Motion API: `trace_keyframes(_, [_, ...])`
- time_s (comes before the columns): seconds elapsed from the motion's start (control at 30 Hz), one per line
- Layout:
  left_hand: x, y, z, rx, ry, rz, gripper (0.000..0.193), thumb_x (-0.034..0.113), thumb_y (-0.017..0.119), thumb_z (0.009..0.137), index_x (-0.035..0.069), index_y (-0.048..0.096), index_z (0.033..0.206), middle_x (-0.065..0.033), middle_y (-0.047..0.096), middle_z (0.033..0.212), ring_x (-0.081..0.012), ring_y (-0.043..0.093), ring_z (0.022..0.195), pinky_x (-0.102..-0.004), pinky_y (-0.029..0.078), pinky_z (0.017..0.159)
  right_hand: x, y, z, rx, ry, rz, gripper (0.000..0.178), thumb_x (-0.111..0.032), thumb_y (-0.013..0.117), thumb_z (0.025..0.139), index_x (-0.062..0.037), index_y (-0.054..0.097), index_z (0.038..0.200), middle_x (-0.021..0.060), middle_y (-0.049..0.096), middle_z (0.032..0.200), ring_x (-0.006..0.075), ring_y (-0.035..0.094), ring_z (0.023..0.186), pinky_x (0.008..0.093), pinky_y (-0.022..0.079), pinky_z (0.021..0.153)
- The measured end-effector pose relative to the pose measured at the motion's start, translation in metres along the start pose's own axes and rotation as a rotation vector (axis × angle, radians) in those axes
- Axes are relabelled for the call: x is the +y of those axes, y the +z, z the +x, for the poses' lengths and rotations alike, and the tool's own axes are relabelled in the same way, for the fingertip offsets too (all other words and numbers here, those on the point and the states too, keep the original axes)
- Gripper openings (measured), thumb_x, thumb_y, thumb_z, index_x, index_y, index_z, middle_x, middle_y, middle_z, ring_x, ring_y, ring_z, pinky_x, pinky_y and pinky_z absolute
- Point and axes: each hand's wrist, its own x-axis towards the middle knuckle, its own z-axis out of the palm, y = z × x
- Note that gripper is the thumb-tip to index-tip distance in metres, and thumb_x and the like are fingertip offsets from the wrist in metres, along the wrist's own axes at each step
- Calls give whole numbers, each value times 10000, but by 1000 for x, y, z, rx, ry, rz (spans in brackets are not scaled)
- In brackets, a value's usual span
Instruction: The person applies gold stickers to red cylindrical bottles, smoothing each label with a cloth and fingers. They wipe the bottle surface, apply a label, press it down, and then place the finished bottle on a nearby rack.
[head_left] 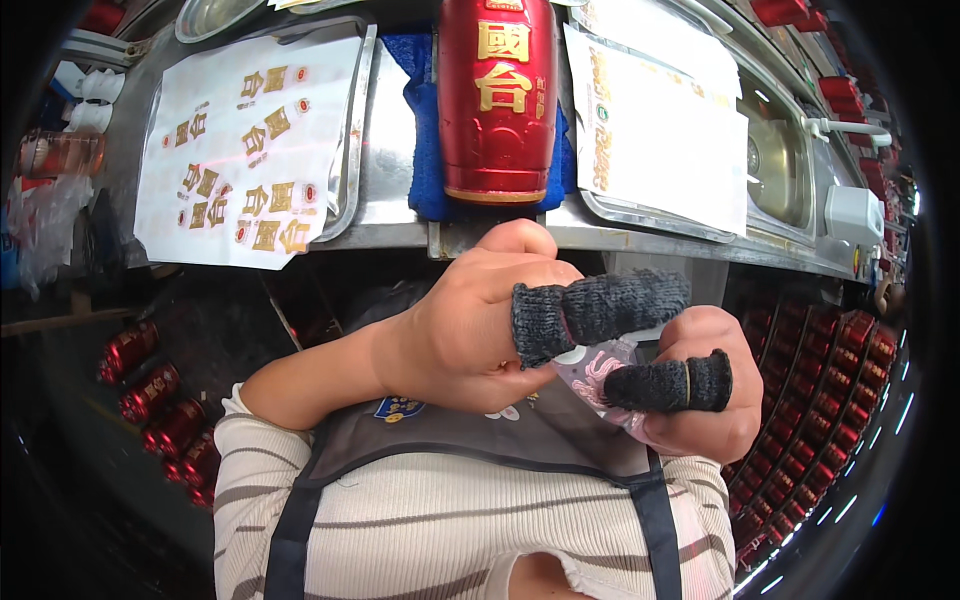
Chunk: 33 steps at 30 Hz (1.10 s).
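being held between the left hand (460, 325) and the right hand (725, 410), both curled in with contact partly hidden, is a small pink-patterned piece (590, 374), near side of the red bottle (496, 135) set on blue cloth (426, 165) between a left printed sheet (225, 130) and a right printed sheet (675, 150).

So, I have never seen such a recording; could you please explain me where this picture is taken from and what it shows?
No machine here: a fisheye camera on the person's head looks down at their left hand and right hand. Black knitted finger sleeves cover some fingers. The right hand appears to hold a small pink-patterned piece, close to the left fingers; its exact kind is unclear. On the metal worktop, a red bottle lies on blue cloth between gold-printed white sheets.
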Motion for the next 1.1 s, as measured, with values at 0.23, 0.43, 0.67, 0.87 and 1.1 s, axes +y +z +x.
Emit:
trace_keyframes(0.23, [3,5,6,36,-14,-67,416,-79,641,589,25,641,992,-112,628,963,-305,569,752,-408,457,721,5,-15,-23,-59,272,112,212,-3,823,688,-66,663,811,109,763,871,123,584,518,263,377,498])
trace_keyframes(0.43, [5,5,10,14,-3,-86,365,-85,631,582,40,619,924,-85,603,902,-285,561,724,-384,432,698,-22,-4,-5,203,804,51,220,7,862,557,-40,658,628,73,711,704,151,613,526,252,427,492])
trace_keyframes(0.67, [6,3,13,25,-8,-63,330,-88,625,565,55,589,860,-67,561,824,-283,530,673,-384,416,681,1,-1,-7,181,370,93,202,52,826,560,-37,659,631,90,659,619,163,612,503,259,439,463])
trace_keyframes(0.87, [4,-2,11,37,-14,-52,308,-91,648,579,59,598,843,-69,578,812,-274,545,669,-383,422,678,14,1,-11,208,238,147,264,64,805,610,-96,607,680,66,627,609,158,560,489,274,404,467])
trace_keyframes(1.1, [6,-17,4,25,-48,76,303,-34,796,651,44,674,917,-71,654,896,-260,608,739,-385,457,726,10,-6,-10,97,313,53,373,7,868,667,-133,550,801,127,656,763,207,644,678,288,513,609])
